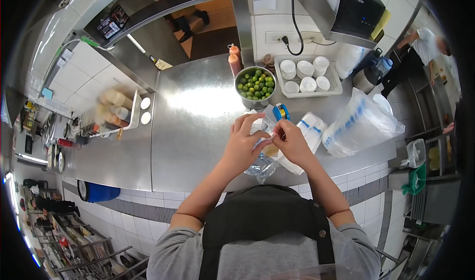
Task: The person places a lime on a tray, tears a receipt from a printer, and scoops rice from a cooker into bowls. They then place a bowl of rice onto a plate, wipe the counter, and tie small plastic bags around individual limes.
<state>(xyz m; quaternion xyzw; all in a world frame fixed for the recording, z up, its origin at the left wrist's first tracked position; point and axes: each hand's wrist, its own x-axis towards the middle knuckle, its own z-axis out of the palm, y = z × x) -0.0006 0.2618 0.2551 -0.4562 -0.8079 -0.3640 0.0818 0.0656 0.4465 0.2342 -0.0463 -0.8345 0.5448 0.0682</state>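
Observation:
My left hand [246,137] and my right hand [291,140] meet over the steel counter [198,116], fingertips pinched together on a small piece of clear plastic [270,126]. Beneath them lies crumpled clear plastic [261,168], partly hidden by my left hand. Just beyond my fingers stands a blue tape dispenser [281,111]. A stack of white bags with blue print [310,134] lies beside my right hand. Behind my hands is a metal pot [255,103] full of green limes [256,84].
Two orange sauce bottles [234,63] stand by the pot. At the back right is a white basket [316,93] of small white cups. A large plastic bag [361,124] lies right, a rack of containers [129,112] left. Another person [424,47] stands far right.

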